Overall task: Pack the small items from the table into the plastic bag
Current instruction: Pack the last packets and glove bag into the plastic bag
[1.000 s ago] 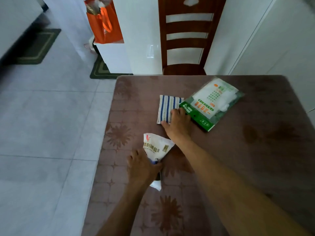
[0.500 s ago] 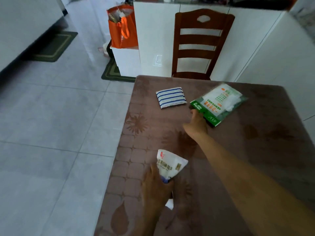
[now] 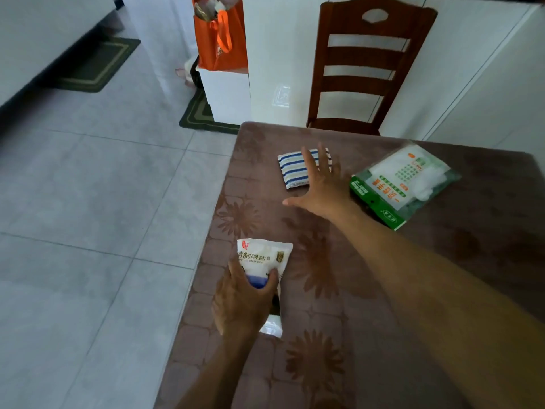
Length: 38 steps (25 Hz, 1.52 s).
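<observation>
My left hand (image 3: 244,302) grips the lower end of a white and blue salt packet (image 3: 264,256) that lies near the table's left edge. A blue-and-white striped cloth pad (image 3: 292,171) lies farther back on the brown patterned table (image 3: 442,276). My right hand (image 3: 321,187) hovers with spread fingers over the pad's near right corner and holds nothing. To the right lies a clear plastic bag (image 3: 404,184) with green print and white contents.
A dark wooden chair (image 3: 362,69) stands at the table's far edge. An orange tote bag (image 3: 219,39) sits on a white box to the left. Grey tiled floor (image 3: 88,202) lies beyond the table's left edge, with a dark mat (image 3: 97,64).
My right hand has left the plastic bag's corner and moved left, opening its fingers over the striped pad. The left hand keeps its hold on the salt packet.
</observation>
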Tool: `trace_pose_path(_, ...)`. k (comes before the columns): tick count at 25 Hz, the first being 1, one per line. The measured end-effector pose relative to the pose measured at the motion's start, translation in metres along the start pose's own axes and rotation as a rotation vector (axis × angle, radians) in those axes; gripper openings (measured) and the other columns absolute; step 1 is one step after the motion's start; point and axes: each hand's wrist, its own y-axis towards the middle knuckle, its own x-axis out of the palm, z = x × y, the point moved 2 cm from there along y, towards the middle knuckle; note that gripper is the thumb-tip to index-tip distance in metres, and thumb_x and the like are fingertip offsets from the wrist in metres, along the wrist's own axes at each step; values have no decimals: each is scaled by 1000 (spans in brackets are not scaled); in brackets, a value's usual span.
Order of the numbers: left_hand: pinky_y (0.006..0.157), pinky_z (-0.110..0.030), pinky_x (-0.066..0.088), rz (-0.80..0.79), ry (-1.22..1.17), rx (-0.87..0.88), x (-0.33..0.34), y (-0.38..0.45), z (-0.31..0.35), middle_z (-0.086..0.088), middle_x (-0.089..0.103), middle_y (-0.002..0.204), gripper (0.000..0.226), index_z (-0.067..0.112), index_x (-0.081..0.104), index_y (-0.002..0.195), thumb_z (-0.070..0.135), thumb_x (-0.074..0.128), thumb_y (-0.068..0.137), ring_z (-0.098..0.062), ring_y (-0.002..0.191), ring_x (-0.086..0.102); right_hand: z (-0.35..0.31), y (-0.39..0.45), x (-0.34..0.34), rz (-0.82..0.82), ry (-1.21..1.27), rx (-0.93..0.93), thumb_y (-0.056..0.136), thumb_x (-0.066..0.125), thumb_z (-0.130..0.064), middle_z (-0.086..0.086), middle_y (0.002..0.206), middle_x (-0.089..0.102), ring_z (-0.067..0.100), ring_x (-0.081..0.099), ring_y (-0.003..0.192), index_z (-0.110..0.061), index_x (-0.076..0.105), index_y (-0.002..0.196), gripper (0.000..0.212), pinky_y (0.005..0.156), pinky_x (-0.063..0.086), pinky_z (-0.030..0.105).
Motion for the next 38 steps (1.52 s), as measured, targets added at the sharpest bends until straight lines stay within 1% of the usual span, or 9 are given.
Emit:
trace_pose_path(4,67,-35,59,20,37,-10,5,2,-1,8,68,96,72,25,46,117,73,63,66,-15,75,64,1,50,22,-157,28,64,57,69,-79,2,162,-26,42,-16,147,-40,-18,150,133,112,7,70)
trace_pose_path(7,66,-32,59,50,46,-17,6,7,-5,6,67,101,72,27,45,115,76,60,64,-15,74,64,12,67,28,-123,-40,95,64,60,-82,6,164,7,44,14,145,-35,6,154,115,110,23,62)
trace_pose_path(10,65,-33,60,18,45,-27,10,6,-5,5,69,102,77,27,46,115,81,51,60,-16,73,65,0,43,29,118,-74,38,86,58,-55,13,137,48,35,55,116,-18,35,143,72,91,46,44)
trace_pose_path(14,68,-35,60,-5,68,-9,3,6,-4,3,69,104,74,26,46,114,80,56,64,-18,79,68,-22,-25,27,111,-91,-27,89,62,-24,13,120,64,30,65,102,-12,52,127,41,80,50,37)
trace_pose_path(20,72,-37,56,-170,-232,-72,-20,-9,7,-8,73,97,41,13,53,104,37,74,78,-27,83,68,2,-145,2,-286,698,307,86,66,-38,11,121,68,28,68,101,-11,59,127,50,78,57,36)
trace_pose_path(22,69,-30,51,-258,-361,-97,-43,-24,13,-14,70,104,27,4,59,106,16,66,83,-30,89,66,1,-195,-39,-109,1121,393,85,72,-32,6,114,71,22,70,92,-16,63,121,40,63,59,33)
trace_pose_path(27,84,-55,56,-610,-813,-264,-112,-133,34,-19,72,105,45,12,65,108,25,75,66,-37,89,70,8,-349,-135,194,1482,442,81,78,-23,2,101,78,19,74,91,-22,73,95,16,85,58,38)
trace_pose_path(32,60,-40,60,-883,-1083,-388,-140,-273,72,-19,71,111,53,15,59,121,16,72,70,-30,81,73,52,-515,-184,389,1576,446,78,77,-9,4,99,78,20,75,89,-22,72,96,23,77,59,38)
trace_pose_path(38,69,-47,61,-1049,-1229,-334,-148,-420,105,-20,72,107,37,8,72,107,10,49,79,-35,82,72,165,-665,-212,550,1630,383,67,71,-38,-5,107,76,13,73,96,-29,68,115,49,78,61,31)
